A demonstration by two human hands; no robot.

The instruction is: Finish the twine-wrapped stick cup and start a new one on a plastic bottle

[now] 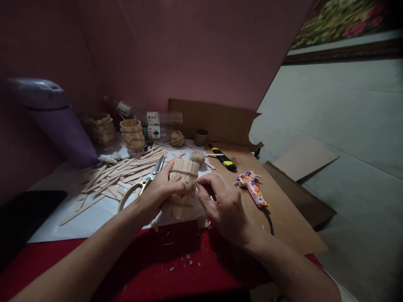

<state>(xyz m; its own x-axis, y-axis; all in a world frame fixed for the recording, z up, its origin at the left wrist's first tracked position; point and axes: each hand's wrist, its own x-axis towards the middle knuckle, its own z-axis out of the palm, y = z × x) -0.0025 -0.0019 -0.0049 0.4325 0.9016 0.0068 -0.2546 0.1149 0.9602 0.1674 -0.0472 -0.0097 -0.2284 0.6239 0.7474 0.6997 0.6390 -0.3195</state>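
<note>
My left hand (157, 186) is wrapped round a small cup of upright wooden craft sticks (185, 165), held tilted above the table's front edge. Twine bands circle the cup near its top and lower down. At the cup's right side, the thumb and forefinger of my right hand (220, 203) are pinched on a thin strand that looks like twine (194, 183); the fingertips hide its end. Scissors (138, 186) with gold handles lie behind my left hand. Just beyond the cup sits a ball of twine (197, 157).
Loose craft sticks (110, 176) cover the left of the white sheet. Two finished-looking stick cups (132, 136) (102, 128), a purple bottle (59, 126) and another twine ball (176, 138) stand behind. To the right lie a utility knife (223, 157) and a corded glue gun (253, 188) on cardboard (283, 226).
</note>
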